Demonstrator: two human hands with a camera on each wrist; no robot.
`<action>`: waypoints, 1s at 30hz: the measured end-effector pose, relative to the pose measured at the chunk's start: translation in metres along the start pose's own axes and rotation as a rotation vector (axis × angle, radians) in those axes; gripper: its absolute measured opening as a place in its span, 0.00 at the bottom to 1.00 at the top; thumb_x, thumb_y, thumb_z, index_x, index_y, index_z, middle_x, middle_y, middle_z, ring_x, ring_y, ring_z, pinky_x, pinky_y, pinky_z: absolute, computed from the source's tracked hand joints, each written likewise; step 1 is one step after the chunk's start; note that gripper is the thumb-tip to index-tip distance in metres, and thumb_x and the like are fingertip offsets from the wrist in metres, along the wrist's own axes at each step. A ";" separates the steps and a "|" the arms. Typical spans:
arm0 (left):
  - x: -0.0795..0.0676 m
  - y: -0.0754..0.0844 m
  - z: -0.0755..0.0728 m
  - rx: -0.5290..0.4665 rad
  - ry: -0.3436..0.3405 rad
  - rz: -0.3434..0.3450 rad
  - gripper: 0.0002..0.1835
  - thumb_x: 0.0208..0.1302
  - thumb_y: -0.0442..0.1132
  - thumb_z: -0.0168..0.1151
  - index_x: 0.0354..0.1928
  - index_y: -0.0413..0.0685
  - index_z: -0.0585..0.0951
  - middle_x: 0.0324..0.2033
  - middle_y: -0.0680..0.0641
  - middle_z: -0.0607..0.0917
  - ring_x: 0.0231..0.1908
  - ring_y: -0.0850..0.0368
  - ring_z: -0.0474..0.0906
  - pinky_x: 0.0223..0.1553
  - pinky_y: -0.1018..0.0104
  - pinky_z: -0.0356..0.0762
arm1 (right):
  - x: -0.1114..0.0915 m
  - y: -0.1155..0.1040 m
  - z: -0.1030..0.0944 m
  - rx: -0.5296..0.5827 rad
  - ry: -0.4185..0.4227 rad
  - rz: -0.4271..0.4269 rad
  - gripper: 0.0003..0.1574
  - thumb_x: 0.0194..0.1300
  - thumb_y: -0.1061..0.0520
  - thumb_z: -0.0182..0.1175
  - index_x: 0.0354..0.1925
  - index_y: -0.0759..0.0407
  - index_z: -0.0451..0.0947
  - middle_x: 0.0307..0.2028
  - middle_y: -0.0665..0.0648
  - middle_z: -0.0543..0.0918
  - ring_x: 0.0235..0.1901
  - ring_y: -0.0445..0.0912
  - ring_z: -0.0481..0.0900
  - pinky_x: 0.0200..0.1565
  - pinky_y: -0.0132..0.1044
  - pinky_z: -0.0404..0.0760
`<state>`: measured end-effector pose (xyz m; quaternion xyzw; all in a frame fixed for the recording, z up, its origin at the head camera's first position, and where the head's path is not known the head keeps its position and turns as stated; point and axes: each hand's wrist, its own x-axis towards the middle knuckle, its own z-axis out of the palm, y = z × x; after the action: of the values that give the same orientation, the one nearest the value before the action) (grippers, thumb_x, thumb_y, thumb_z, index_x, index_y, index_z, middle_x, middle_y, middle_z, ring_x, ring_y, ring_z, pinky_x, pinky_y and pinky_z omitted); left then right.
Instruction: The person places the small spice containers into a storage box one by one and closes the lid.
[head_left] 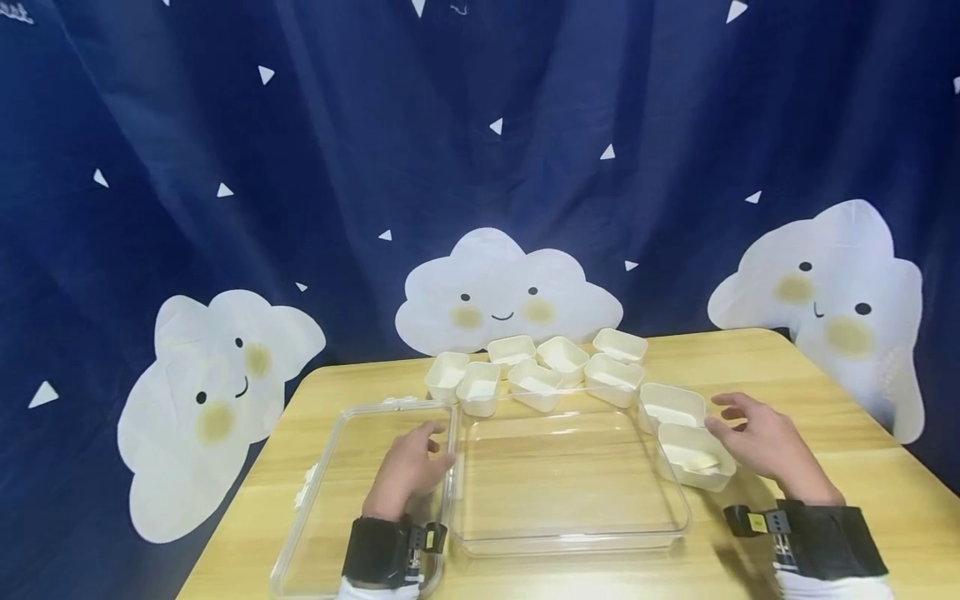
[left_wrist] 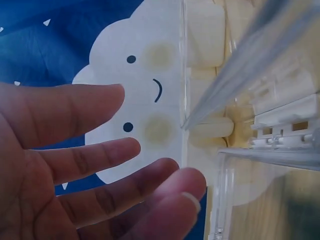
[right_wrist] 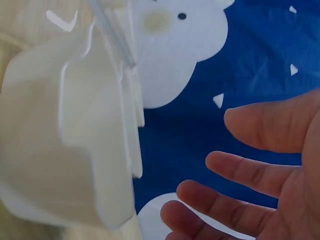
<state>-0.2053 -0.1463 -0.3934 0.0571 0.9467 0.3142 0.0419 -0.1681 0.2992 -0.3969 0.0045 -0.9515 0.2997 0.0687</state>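
Observation:
A clear plastic box (head_left: 570, 546) stands open on the table, and its clear lid (head_left: 300, 533) lies spread out on the left side. Above that lid, beside the box's left wall, my left hand (head_left: 408, 468) hovers with relaxed, parted fingers and nothing in them. To the right of the box, my right hand (head_left: 772, 437) is raised, its fingers loosely bent and holding nothing. Nearest to it is a cream tub (head_left: 701, 479) with something pale inside. Another cream tub (head_left: 672, 406) sits just behind that one. The right wrist view shows a cream tub (right_wrist: 40, 130) close by, apart from the fingers.
Several more cream tubs (head_left: 534, 387) are clustered along the back of the box, toward the far table edge. Latches (head_left: 306, 487) stick out from the lid's outer side. A dark blue curtain (head_left: 450, 167) with cloud faces hangs behind the wooden table (head_left: 832, 400).

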 end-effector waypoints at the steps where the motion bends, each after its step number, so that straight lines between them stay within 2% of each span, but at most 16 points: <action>1: 0.000 -0.001 0.000 -0.006 -0.007 -0.005 0.27 0.61 0.40 0.65 0.61 0.41 0.73 0.44 0.39 0.83 0.47 0.39 0.78 0.44 0.45 0.77 | 0.001 0.002 0.000 -0.005 -0.010 0.012 0.31 0.69 0.49 0.56 0.58 0.72 0.69 0.47 0.77 0.78 0.42 0.67 0.80 0.35 0.54 0.78; 6: 0.003 -0.005 0.004 -0.016 -0.045 -0.045 0.28 0.60 0.40 0.66 0.62 0.41 0.73 0.42 0.42 0.82 0.42 0.44 0.79 0.42 0.47 0.78 | 0.004 0.015 0.002 -0.005 -0.079 0.070 0.32 0.68 0.50 0.56 0.58 0.75 0.67 0.44 0.76 0.79 0.42 0.69 0.77 0.36 0.54 0.77; 10: 0.004 -0.007 0.006 -0.024 -0.075 -0.062 0.29 0.59 0.37 0.67 0.63 0.42 0.72 0.41 0.43 0.82 0.39 0.47 0.78 0.38 0.49 0.78 | 0.005 0.023 0.004 0.014 -0.122 0.095 0.32 0.69 0.51 0.55 0.58 0.76 0.66 0.42 0.74 0.80 0.40 0.66 0.79 0.34 0.50 0.78; 18: 0.004 -0.005 0.005 -0.003 -0.085 0.013 0.29 0.55 0.32 0.68 0.61 0.37 0.73 0.39 0.43 0.83 0.38 0.48 0.79 0.37 0.52 0.78 | 0.007 0.029 0.007 0.050 -0.144 0.151 0.27 0.67 0.54 0.56 0.54 0.76 0.70 0.40 0.71 0.80 0.39 0.60 0.79 0.34 0.46 0.78; 26: 0.005 -0.006 0.006 0.011 -0.130 0.034 0.29 0.53 0.30 0.69 0.60 0.37 0.74 0.40 0.43 0.83 0.36 0.50 0.78 0.33 0.56 0.78 | 0.007 0.032 0.008 0.041 -0.108 0.127 0.18 0.65 0.57 0.56 0.46 0.71 0.75 0.37 0.68 0.81 0.37 0.58 0.79 0.32 0.43 0.77; 30: 0.006 -0.007 0.008 0.033 -0.151 0.056 0.28 0.53 0.30 0.69 0.58 0.37 0.75 0.38 0.44 0.82 0.34 0.51 0.77 0.29 0.60 0.76 | 0.007 0.035 0.011 0.043 -0.097 0.118 0.16 0.64 0.58 0.56 0.44 0.71 0.76 0.35 0.66 0.82 0.33 0.53 0.80 0.30 0.41 0.76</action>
<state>-0.2105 -0.1466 -0.4043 0.1077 0.9440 0.2942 0.1034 -0.1781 0.3213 -0.4249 -0.0354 -0.9457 0.3230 0.0044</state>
